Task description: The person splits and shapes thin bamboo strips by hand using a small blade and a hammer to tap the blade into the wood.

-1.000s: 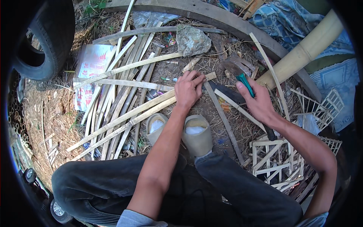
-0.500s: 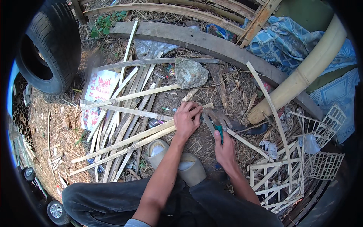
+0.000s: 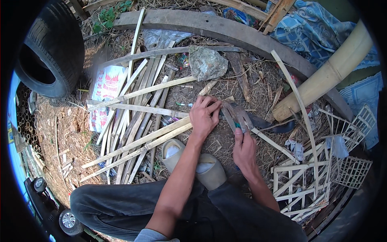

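Note:
My left hand [image 3: 204, 115] is closed in a pinch over the right ends of long, pale bamboo strips [image 3: 155, 143], which run down to the left; its fingers hide the exact grip. A short strip end pokes out beyond the fingertips. Just to the right, my right hand [image 3: 245, 151] wraps around a green-handled metal tool [image 3: 244, 119]. Motion smears the tool's grey metal part, so its kind is unclear, and its upper end is close to my left fingertips. A dark curved object [image 3: 282, 127] lies on the ground right of the tool.
Loose strips [image 3: 139, 117] are heaped at left, near a stone [image 3: 207, 63] and a tire [image 3: 50, 52]. A curved beam [image 3: 189, 27] crosses the far side. A thick bamboo pole [image 3: 322, 76] and lattice frames [image 3: 300, 181] stand at right. My shoes [image 3: 211, 173] are below my hands.
The whole view has shifted, with the ground things sitting higher in the picture. My left hand keeps its pinch by the strips; the right still grips the green-handled tool, now more blurred.

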A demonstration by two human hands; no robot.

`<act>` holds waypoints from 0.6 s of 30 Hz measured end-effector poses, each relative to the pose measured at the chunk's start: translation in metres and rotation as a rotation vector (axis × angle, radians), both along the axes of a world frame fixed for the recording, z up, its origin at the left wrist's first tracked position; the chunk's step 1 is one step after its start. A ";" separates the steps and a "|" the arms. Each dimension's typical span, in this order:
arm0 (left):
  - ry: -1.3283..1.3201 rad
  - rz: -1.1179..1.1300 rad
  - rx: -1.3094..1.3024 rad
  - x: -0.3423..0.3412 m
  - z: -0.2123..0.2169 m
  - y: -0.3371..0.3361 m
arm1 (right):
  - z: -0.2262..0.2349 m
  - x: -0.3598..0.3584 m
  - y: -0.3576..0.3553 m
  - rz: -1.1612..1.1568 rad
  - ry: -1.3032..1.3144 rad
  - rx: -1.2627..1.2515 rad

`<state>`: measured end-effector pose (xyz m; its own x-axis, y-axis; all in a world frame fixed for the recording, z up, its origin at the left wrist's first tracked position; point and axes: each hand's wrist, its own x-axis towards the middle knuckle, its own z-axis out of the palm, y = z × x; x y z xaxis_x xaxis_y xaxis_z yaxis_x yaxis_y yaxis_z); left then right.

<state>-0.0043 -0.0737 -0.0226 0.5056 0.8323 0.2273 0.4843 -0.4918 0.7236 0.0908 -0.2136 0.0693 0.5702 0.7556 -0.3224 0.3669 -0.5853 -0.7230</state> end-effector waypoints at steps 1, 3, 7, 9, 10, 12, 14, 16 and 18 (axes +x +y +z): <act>-0.002 -0.001 -0.015 0.001 0.000 0.000 | 0.004 0.001 -0.002 0.006 -0.019 -0.005; -0.005 -0.006 -0.016 0.001 0.000 -0.001 | -0.004 -0.004 -0.003 -0.007 -0.030 0.021; -0.010 -0.015 0.003 -0.002 -0.002 0.000 | -0.012 -0.007 0.006 -0.087 0.016 -0.014; -0.013 -0.003 -0.013 -0.002 -0.001 0.002 | -0.006 -0.006 0.007 -0.117 0.039 0.015; -0.025 0.006 -0.033 0.000 -0.001 0.001 | -0.003 -0.003 0.005 -0.150 0.052 0.042; -0.028 0.006 -0.035 0.000 -0.001 0.001 | -0.016 -0.002 0.001 -0.144 0.032 0.086; -0.034 0.004 -0.030 0.001 0.001 0.000 | -0.024 0.001 0.009 0.006 -0.157 0.103; -0.023 0.003 -0.006 0.000 0.002 -0.001 | -0.008 -0.002 0.009 -0.031 -0.119 0.115; -0.007 0.011 -0.025 0.001 0.002 0.001 | -0.003 -0.006 0.008 -0.066 -0.073 0.124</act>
<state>-0.0034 -0.0729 -0.0205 0.4951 0.8431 0.2098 0.4844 -0.4683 0.7390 0.0851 -0.2052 0.0659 0.6383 0.7472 -0.1850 0.3848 -0.5179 -0.7640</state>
